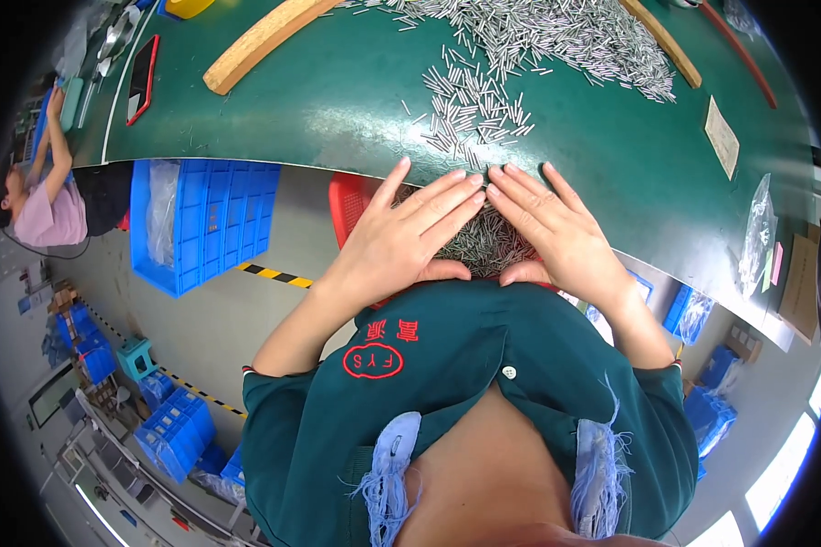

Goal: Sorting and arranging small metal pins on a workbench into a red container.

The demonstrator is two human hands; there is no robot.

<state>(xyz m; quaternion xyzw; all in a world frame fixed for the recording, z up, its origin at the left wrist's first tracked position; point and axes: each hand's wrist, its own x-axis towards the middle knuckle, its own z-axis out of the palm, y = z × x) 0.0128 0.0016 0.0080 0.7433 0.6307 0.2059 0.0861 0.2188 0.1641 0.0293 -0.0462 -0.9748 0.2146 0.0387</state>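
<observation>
My left hand (388,239) and my right hand (566,239) lie side by side at the near edge of the green tabletop (337,123). Both have straight, parted fingers, with nothing gripped in either. Just beyond the fingertips, a loose patch of small metal pins (470,109) spreads over the table. It runs back into a larger heap of the same pins (566,46). Below my palms, under the table's edge, a red basket (348,205) holds many more pins (483,244). My hands hide part of the basket.
Two wooden bars (265,44) flank the big heap. A red-edged phone (143,80) lies at left, a paper card (722,137) and a clear plastic bag (755,237) at right. Blue crates (219,223) stand below the table at left. Another person (57,208) sits at far left.
</observation>
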